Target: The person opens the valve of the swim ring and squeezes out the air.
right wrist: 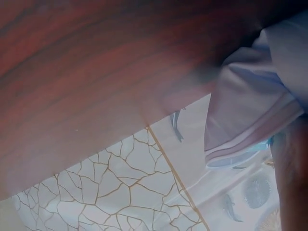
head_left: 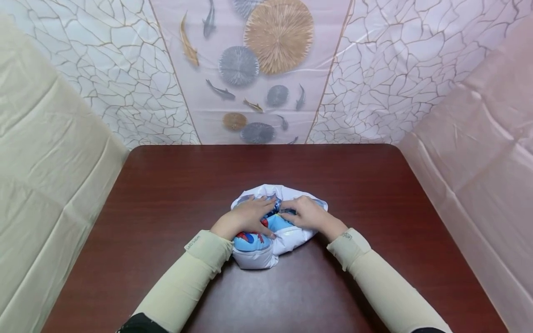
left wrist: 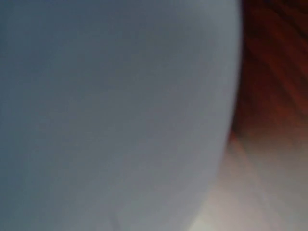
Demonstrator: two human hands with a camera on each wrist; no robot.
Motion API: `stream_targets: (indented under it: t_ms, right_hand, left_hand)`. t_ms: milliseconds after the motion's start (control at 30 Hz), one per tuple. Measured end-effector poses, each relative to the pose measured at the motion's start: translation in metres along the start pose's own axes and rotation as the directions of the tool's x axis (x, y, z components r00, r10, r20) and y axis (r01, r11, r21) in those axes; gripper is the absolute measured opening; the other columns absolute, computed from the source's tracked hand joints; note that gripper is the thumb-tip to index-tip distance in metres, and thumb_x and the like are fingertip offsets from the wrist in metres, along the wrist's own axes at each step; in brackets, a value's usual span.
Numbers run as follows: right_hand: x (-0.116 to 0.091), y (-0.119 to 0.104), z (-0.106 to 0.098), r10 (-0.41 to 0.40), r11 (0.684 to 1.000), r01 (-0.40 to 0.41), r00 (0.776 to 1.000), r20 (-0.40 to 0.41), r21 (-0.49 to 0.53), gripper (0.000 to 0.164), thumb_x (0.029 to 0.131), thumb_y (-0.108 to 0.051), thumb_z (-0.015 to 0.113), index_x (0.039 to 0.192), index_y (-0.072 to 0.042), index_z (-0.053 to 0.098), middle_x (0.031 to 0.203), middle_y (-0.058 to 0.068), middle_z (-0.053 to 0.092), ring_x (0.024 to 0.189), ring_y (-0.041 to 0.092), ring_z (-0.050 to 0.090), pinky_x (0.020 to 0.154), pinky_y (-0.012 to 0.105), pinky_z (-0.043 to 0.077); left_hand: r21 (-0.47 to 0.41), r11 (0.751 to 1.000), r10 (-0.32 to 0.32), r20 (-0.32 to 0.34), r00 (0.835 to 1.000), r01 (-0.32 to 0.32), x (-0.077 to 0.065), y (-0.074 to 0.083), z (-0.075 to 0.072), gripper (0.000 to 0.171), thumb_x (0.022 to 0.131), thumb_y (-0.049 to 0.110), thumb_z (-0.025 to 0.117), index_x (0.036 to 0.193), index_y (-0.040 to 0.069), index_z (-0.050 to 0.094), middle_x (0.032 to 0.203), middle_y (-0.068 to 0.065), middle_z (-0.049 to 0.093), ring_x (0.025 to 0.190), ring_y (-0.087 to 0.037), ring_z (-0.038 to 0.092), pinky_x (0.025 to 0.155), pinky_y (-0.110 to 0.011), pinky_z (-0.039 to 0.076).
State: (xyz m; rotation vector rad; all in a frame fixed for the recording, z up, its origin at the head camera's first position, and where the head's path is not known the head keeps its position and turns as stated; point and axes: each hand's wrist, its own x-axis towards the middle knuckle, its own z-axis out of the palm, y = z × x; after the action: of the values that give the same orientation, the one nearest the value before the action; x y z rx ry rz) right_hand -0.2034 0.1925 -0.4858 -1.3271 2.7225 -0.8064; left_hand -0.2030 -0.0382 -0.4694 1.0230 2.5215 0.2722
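Note:
A puffy white-and-blue vinyl inflatable (head_left: 289,238) with red cartoon figures lies on the table, bent and creased, partly filled. My left hand (head_left: 249,215) rests on its left part, fingers spread across the printed top. From the right side, my right hand (head_left: 310,213) holds it near the middle, thumb and forefinger around a bit of dark blue material. What lies under the palms is hidden. The left wrist view is mostly filled by the blurred pale inflatable (left wrist: 120,115). A creased white flank of the inflatable (right wrist: 245,101) shows in the right wrist view.
The dark reddish-brown table (head_left: 175,185) has rounded far corners. Behind it hangs a patterned sheet (head_left: 258,101) with round and fish motifs. Cream cloth walls (head_left: 50,185) slope along both sides.

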Motion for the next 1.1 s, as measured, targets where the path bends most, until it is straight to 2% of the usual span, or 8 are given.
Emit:
stream_targets:
  t_ms: [200, 267, 400, 500, 700, 800, 933, 1100]
  right_hand:
    - [-0.0024, -0.0027, -0.0007, -0.086, 0.994, 0.082, 0.995, -0.057, -0.069, 0.006, 0.095, -0.015, 0.07, 0.1, -0.011, 0.072, 0.102, 0.001, 0.066, 0.089, 0.01, 0.062, 0.077, 0.029, 0.055]
    - [-0.0034, -0.0029, -0.0009, -0.087, 0.992, 0.081, 0.994, -0.064, -0.099, 0.008, 0.094, -0.016, 0.072, 0.1, -0.012, 0.072, 0.105, 0.002, 0.064, 0.092, 0.011, 0.062, 0.079, 0.029, 0.055]
    - [-0.0041, -0.005, -0.0037, -0.071, 0.988, 0.063, 0.996, -0.052, -0.144, 0.01, 0.095, -0.02, 0.07, 0.103, -0.014, 0.072, 0.098, -0.002, 0.067, 0.082, 0.008, 0.062, 0.074, 0.028, 0.055]
    - [-0.0037, -0.0057, -0.0059, -0.07, 0.99, 0.065, 0.997, -0.042, -0.126, 0.009, 0.097, -0.021, 0.069, 0.102, -0.015, 0.072, 0.091, -0.006, 0.069, 0.075, 0.005, 0.062, 0.07, 0.027, 0.054]
    - [-0.0034, -0.0031, -0.0086, -0.069, 0.996, 0.068, 0.997, -0.02, -0.056, 0.007, 0.097, -0.022, 0.068, 0.101, -0.016, 0.072, 0.088, -0.009, 0.069, 0.071, 0.003, 0.06, 0.068, 0.025, 0.052]
    - [-0.0032, -0.0016, -0.0086, -0.067, 0.997, 0.067, 0.998, -0.013, -0.046, 0.008, 0.097, -0.022, 0.068, 0.102, -0.016, 0.071, 0.089, -0.009, 0.069, 0.073, 0.003, 0.06, 0.069, 0.026, 0.053]
    - [-0.0031, -0.0004, -0.0078, -0.06, 0.998, 0.06, 0.998, -0.005, -0.037, 0.01, 0.098, -0.023, 0.068, 0.103, -0.016, 0.072, 0.092, -0.008, 0.071, 0.078, 0.004, 0.062, 0.074, 0.027, 0.054]
    - [-0.0037, 0.0013, -0.0067, -0.047, 0.998, 0.047, 0.999, -0.004, -0.032, 0.01, 0.097, -0.024, 0.068, 0.104, -0.017, 0.072, 0.093, -0.008, 0.071, 0.079, 0.004, 0.063, 0.075, 0.028, 0.055]
  left_hand:
    - [0.009, 1.0, 0.004, -0.022, 1.0, -0.003, -0.0026, 0.001, -0.0007, 0.107, 0.079, 0.068, 0.072, 0.159, 0.013, 0.028, 0.165, -0.004, 0.026, 0.151, -0.027, 0.024, 0.121, -0.045, 0.019]
    - [0.016, 1.0, 0.005, -0.031, 0.999, -0.004, -0.0028, 0.0011, -0.0007, 0.106, 0.079, 0.069, 0.072, 0.159, 0.014, 0.03, 0.163, -0.004, 0.029, 0.149, -0.026, 0.028, 0.12, -0.045, 0.022]
    - [0.063, 0.998, 0.017, -0.083, 0.996, -0.012, -0.0032, -0.0012, 0.0017, 0.103, 0.077, 0.074, 0.07, 0.157, 0.017, 0.037, 0.16, -0.002, 0.037, 0.144, -0.025, 0.034, 0.117, -0.048, 0.028]
    - [0.115, 0.993, 0.019, -0.146, 0.989, -0.002, -0.0045, -0.0029, 0.0044, 0.102, 0.073, 0.081, 0.067, 0.153, 0.022, 0.044, 0.153, -0.001, 0.042, 0.138, -0.024, 0.036, 0.113, -0.05, 0.032]
    - [0.24, 0.97, 0.022, -0.259, 0.966, 0.043, -0.0068, -0.0041, 0.0074, 0.101, 0.066, 0.091, 0.058, 0.148, 0.031, 0.052, 0.144, -0.003, 0.039, 0.135, -0.024, 0.028, 0.108, -0.053, 0.025]
    - [0.25, 0.968, 0.026, -0.243, 0.97, 0.037, -0.0078, -0.0032, 0.0076, 0.103, 0.068, 0.091, 0.057, 0.15, 0.029, 0.048, 0.148, -0.003, 0.039, 0.139, -0.023, 0.029, 0.11, -0.052, 0.025]
    - [0.195, 0.981, 0.011, -0.184, 0.983, 0.026, -0.0092, -0.0026, 0.0072, 0.103, 0.074, 0.085, 0.059, 0.155, 0.025, 0.04, 0.155, -0.005, 0.036, 0.143, -0.023, 0.029, 0.115, -0.049, 0.026]
    - [0.118, 0.993, -0.008, -0.14, 0.99, 0.025, -0.0099, -0.0017, 0.0064, 0.109, 0.073, 0.086, 0.058, 0.158, 0.023, 0.034, 0.162, -0.006, 0.03, 0.149, -0.026, 0.025, 0.12, -0.051, 0.019]
